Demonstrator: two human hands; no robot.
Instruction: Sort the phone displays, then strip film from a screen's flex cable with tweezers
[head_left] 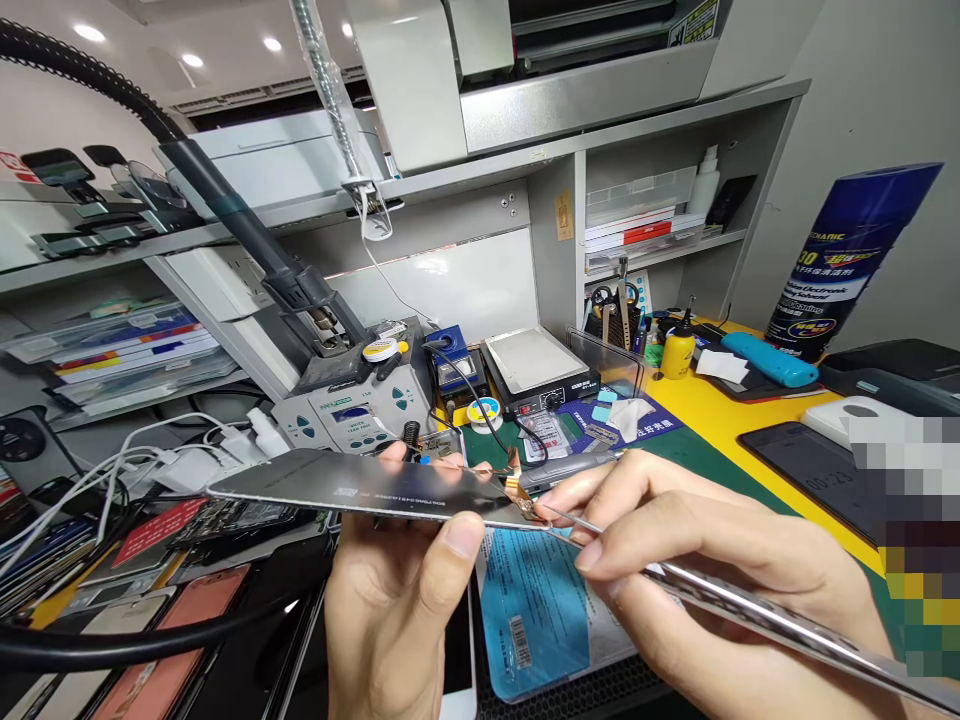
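Note:
My left hand [405, 590] grips a thin dark phone screen panel [360, 485] by its edges, thumb along the near side and fingertips showing beyond the far side. The panel is held nearly flat above the bench. A copper-coloured flex cable [519, 490] sticks up at its right end. In my right hand [697, 560] is a pair of metal tweezers [757, 610], pinched between thumb and fingers. Their tips meet the panel's right end by the flex cable; I cannot tell whether they grip it. Below lies a blue plastic packet [532, 620].
Behind stand a soldering station [352, 415] and a flat heating plate [536, 360]. Phone parts [172, 640] crowd the left, with a black hose [150, 640] across them. On the right are a phone [810, 475], a yellow bottle [679, 350] and a spray can [847, 265].

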